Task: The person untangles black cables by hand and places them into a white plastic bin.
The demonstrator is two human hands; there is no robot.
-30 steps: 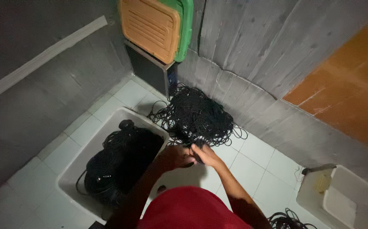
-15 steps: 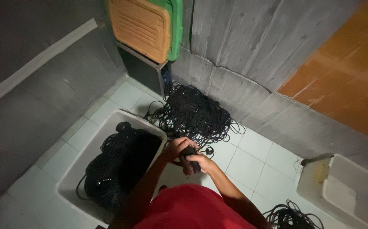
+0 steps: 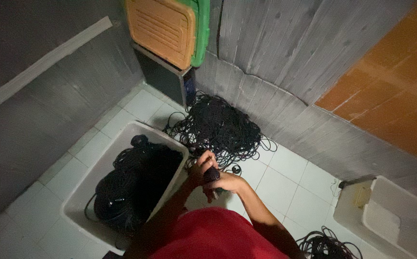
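Both my hands meet over the white tiled floor, closed around a small dark bundle of black cord (image 3: pixel 211 176). My left hand (image 3: pixel 199 166) grips its upper end and my right hand (image 3: pixel 228 182) wraps the lower end. Just beyond them lies a big tangled pile of black cords (image 3: pixel 220 125) against the grey wall. To the left stands a white rectangular tub (image 3: pixel 103 160) filled with more coiled black cord (image 3: pixel 136 184).
An orange and green plastic crate (image 3: pixel 167 26) sits on a dark box (image 3: pixel 163 79) in the corner. A second white tub (image 3: pixel 391 216) stands at the right. Another small heap of black cord (image 3: pixel 328 244) lies at the bottom right. Grey walls close in on the left and behind.
My hands have drawn together from reaching at the pile's edge and now clasp a small bundle of cord. The view has shifted slightly.
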